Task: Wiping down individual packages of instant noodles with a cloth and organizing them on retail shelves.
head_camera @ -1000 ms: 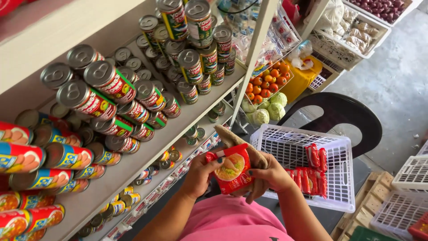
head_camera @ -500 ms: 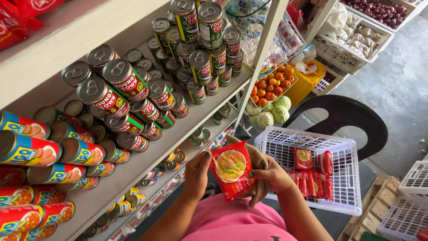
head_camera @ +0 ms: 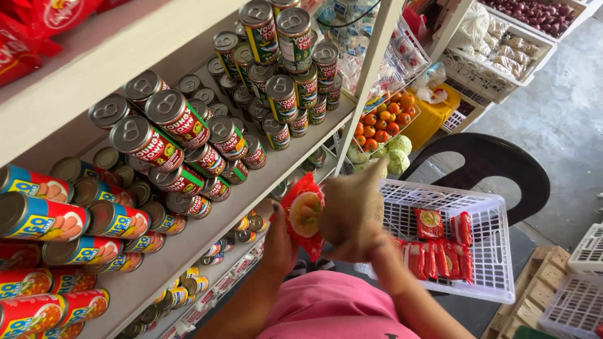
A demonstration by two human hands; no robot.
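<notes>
Both hands closed on a red noodle packet [head_camera: 303, 216], left hand [head_camera: 281, 237] at its 9 o'clock, right hand [head_camera: 359, 210] at 3 o'clock, steadying it upright. The white basket [head_camera: 487, 248], at 3 o'clock, held more packets [head_camera: 433, 256].

bright, even daylight comes from the open side beyond the white basket [head_camera: 502, 207]. soft shadows sit under the shelf [head_camera: 207, 232]. can lids [head_camera: 164, 107] glint. the right hand [head_camera: 358, 210] is motion-blurred; shelf edges bow slightly.
</notes>
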